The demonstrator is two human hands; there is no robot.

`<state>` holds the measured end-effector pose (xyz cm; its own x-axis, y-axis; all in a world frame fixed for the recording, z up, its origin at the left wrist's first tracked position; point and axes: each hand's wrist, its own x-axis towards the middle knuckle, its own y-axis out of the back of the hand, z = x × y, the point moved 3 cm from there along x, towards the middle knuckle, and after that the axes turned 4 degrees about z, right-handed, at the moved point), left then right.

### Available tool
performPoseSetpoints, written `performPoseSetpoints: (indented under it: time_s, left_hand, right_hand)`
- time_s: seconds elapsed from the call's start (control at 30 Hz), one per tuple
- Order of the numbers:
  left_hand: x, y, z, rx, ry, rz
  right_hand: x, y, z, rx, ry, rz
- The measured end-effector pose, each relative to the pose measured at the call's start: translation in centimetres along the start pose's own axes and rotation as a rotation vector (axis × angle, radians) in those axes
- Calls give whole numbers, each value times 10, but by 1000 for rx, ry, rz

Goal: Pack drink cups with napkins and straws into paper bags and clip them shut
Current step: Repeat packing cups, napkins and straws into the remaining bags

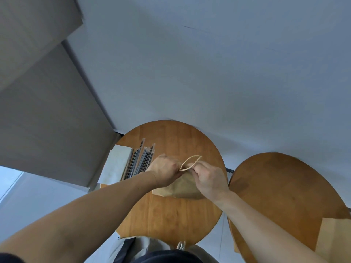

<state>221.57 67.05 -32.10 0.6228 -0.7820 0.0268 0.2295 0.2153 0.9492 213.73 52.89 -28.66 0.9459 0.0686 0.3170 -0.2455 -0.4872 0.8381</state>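
A brown paper bag [180, 188] stands on the round wooden table [171, 215] in front of me. My left hand [165, 170] and my right hand [209, 179] both pinch the bag's top edge, close together. The bag's twisted paper handle [190, 162] loops up between them. Whatever is inside the bag is hidden. Several wrapped straws [140, 162] lie to the left of my left hand, beside a stack of white napkins [118, 164]. No clip shows.
A second round wooden table [284, 196] stands to the right, with flat brown paper bags [332, 238] at its near edge. A pale wall runs close behind both tables. A grey cabinet [47, 111] rises on the left.
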Motion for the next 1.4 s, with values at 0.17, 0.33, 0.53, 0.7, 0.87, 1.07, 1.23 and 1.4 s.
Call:
performPoseSetpoints:
  time_s: [0.17, 0.33, 0.53, 0.7, 0.87, 1.07, 1.23, 1.4]
  left_hand:
    - [9, 1, -4, 2, 52, -119]
    - [12, 6, -4, -74, 93, -176]
    - [14, 5, -5, -91, 132, -218]
    - [13, 3, -5, -92, 127, -210]
    - [14, 3, -6, -102, 139, -220]
    - [15, 0, -7, -131, 150, -235]
    - [13, -2, -11, -201, 205, -223]
    - [15, -3, -12, -208, 222, -243]
  right_hand:
    - [18, -9, 13, -38, -93, -171]
    - [22, -14, 21, -64, -192, -278]
    - [30, -10, 25, 0, -255, -275]
    - [30, -15, 24, -72, -210, -357]
    - [30, -18, 21, -118, -154, -396]
    - [28, -18, 20, -144, -145, -402]
    - [29, -20, 19, -130, -154, -395]
    - [28, -22, 22, -146, -169, -441]
